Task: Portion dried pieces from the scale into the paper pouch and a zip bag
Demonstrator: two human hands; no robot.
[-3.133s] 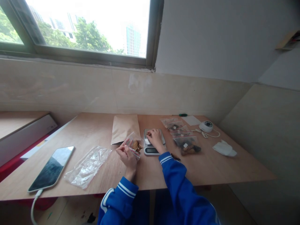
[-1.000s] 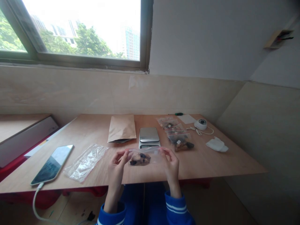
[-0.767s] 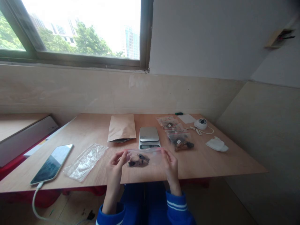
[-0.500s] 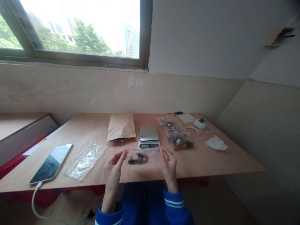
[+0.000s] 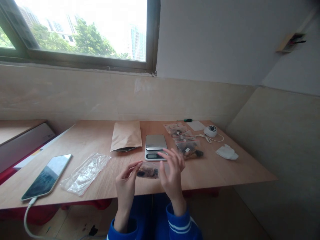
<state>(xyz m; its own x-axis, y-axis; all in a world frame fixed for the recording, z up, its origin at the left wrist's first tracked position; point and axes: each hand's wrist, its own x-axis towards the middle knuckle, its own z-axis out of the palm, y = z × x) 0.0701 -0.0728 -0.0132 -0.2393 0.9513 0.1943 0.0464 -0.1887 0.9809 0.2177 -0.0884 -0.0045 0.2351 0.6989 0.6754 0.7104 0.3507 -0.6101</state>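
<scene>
Daylight pours from the blown-out window (image 5: 100,33); the wall (image 5: 280,140) at right is dim. Glare marks the phone (image 5: 47,176) and clear bag (image 5: 85,172). The right hand (image 5: 173,175) looks slightly soft; edges stretch.

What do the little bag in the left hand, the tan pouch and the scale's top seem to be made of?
The little bag: likely thin, clear plastic, since the dark and tan pieces show through.
The tan pouch: perhaps kraft paper, judging by its brown, mostly matte face; a coating can't be ruled out.
The scale's top: probably satin metal, being grey with soft sheen.
</scene>
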